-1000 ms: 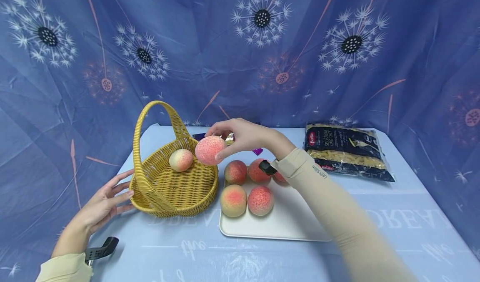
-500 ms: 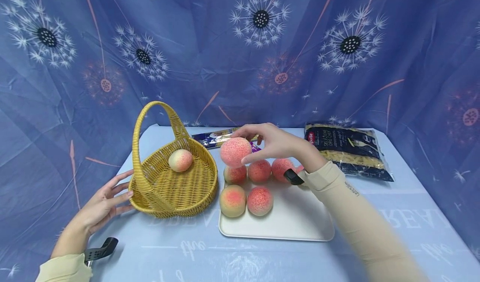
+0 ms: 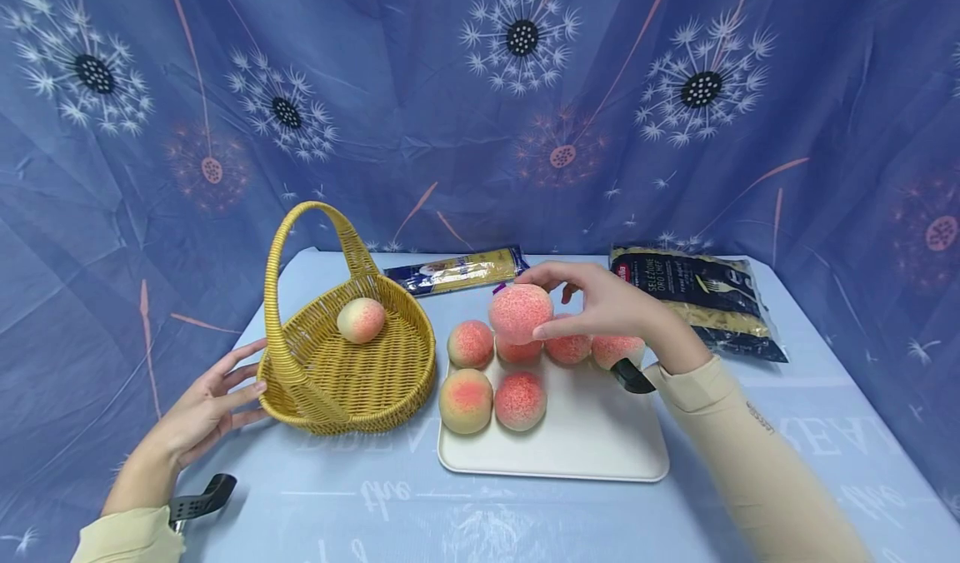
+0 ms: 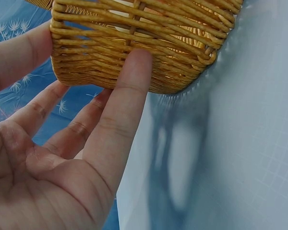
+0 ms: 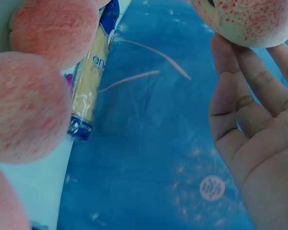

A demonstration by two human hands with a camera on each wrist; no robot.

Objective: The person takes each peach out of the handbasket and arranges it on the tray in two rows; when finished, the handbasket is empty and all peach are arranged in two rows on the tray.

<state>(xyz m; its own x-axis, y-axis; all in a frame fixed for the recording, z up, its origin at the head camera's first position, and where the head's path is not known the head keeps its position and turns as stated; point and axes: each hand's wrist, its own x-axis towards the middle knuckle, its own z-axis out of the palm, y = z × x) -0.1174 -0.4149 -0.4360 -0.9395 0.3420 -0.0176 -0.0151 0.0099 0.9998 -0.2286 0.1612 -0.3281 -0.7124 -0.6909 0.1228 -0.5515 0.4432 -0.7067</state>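
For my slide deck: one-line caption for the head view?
Right hand holds a peach above the tray; left hand touches the basket.

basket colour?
Golden-yellow woven wicker basket, handle the same. Clearest in the head view; the left wrist view shows the weave up close.

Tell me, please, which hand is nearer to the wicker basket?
Left. The left hand touches the wicker basket on its outer wall, while the right hand holds a peach above the white tray, apart from it.
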